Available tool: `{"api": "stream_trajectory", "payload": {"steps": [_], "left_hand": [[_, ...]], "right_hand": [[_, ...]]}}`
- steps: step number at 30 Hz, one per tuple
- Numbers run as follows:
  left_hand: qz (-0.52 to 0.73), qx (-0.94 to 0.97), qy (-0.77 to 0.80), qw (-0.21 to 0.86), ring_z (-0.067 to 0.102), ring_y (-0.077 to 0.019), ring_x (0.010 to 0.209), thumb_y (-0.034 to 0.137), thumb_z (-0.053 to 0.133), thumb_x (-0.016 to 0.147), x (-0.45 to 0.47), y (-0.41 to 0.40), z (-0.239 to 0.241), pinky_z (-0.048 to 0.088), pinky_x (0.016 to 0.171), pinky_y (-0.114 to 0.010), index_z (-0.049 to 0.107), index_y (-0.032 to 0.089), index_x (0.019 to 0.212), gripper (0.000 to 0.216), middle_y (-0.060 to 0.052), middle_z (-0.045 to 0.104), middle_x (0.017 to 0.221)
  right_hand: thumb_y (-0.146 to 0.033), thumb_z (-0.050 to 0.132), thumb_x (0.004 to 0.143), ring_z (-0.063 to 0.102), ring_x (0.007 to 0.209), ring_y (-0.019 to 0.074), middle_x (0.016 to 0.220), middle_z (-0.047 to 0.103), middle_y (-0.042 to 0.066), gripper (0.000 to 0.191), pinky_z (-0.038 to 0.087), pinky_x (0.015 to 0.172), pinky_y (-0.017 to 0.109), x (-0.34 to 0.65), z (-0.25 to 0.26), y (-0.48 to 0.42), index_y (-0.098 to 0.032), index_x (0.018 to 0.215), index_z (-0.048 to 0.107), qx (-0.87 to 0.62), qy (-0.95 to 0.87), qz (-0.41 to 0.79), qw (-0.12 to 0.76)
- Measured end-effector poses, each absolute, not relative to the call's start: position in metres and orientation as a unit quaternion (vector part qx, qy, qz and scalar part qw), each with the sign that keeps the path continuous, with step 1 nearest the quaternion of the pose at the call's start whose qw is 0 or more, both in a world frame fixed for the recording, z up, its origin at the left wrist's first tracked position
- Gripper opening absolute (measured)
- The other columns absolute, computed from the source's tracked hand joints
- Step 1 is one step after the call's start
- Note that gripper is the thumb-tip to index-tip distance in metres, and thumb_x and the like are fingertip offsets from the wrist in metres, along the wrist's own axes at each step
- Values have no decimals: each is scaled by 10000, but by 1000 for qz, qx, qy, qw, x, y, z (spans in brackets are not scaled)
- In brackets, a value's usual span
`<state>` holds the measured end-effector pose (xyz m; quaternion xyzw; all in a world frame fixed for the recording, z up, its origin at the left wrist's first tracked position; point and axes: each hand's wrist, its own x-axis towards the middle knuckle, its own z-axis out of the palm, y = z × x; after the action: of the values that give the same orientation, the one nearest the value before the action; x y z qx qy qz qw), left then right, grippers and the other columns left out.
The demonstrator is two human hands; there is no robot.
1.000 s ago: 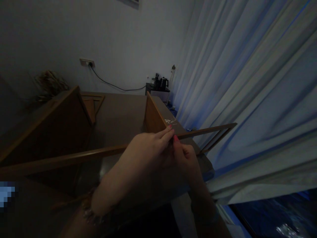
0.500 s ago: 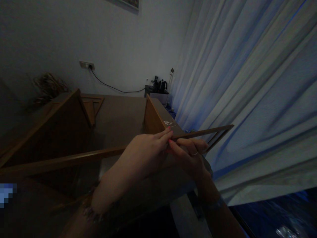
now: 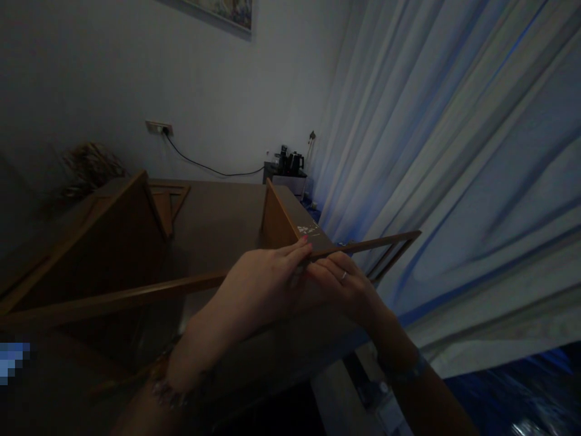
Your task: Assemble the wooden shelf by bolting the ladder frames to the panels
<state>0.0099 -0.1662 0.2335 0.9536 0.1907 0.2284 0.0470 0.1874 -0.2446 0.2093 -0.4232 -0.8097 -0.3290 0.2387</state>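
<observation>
Both hands meet on the wooden rail, a thin bar that runs across the view from lower left to upper right. The left hand lies over the rail's top, its fingers stretched along it and its grip pinched closed on the wood. The right hand, which wears a ring, touches the left fingertips and curls its grip closed over the same stretch. The light is too dim to tell whether anything small sits between the fingertips.

Just behind the rail stands an upright wooden panel, and white scraps cling to its top edge, close to the hands. The work looks to be mid-way: those scraps are not yet off, while the rail on either side of the hands shows bare wood. Left of the rail's middle leans a larger panel. Far behind the rail a kettle stands by the wall, and to the rail's right hangs a pale curtain.
</observation>
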Motion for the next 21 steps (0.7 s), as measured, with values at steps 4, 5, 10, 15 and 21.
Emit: {"api": "stream_trajectory", "payload": {"steps": [4, 5, 10, 15, 21], "left_hand": [[225, 952, 204, 43, 681, -210, 1035, 283, 481, 881, 11, -167, 234, 582, 818, -313, 478, 233, 1319, 441, -51, 558, 1355], [225, 951, 206, 43, 683, -208, 1029, 290, 489, 879, 11, -167, 234, 579, 810, -304, 489, 242, 1310, 434, -51, 561, 1353], [233, 947, 216, 44, 682, -203, 1032, 308, 503, 884, 11, -168, 234, 571, 777, -288, 471, 295, 1324, 441, -32, 552, 1365], [229, 948, 216, 41, 688, -206, 1011, 323, 480, 899, 11, -168, 235, 567, 758, -282, 489, 300, 1301, 402, -18, 553, 1365], [238, 946, 219, 33, 685, -213, 1018, 336, 466, 911, 11, -168, 232, 574, 764, -297, 492, 265, 1298, 394, -34, 540, 1372]], "right_hand": [[-143, 520, 914, 535, 747, 135, 802, 609, -2, 72, 485, 707, 270, 189, 203, -239, -207, 946, 513, -438, -787, -246, 359], [-137, 515, 912, 533, 731, 128, 799, 600, -10, 86, 479, 679, 260, 189, 201, -237, -213, 951, 505, -440, -778, -229, 385], [-190, 498, 928, 586, 765, 136, 884, 577, 2, 210, 480, 715, 307, 189, 191, -232, -236, 1124, 438, -456, -723, -218, 470], [-469, 623, 855, 549, 949, 203, 1012, 579, 46, 457, 421, 806, 363, 197, 189, -234, -273, 1230, 453, -514, -644, -341, 452], [-507, 623, 848, 523, 815, 191, 760, 635, -16, 264, 275, 813, 365, 201, 182, -241, -253, 810, 563, -555, -559, -499, 361]]}}
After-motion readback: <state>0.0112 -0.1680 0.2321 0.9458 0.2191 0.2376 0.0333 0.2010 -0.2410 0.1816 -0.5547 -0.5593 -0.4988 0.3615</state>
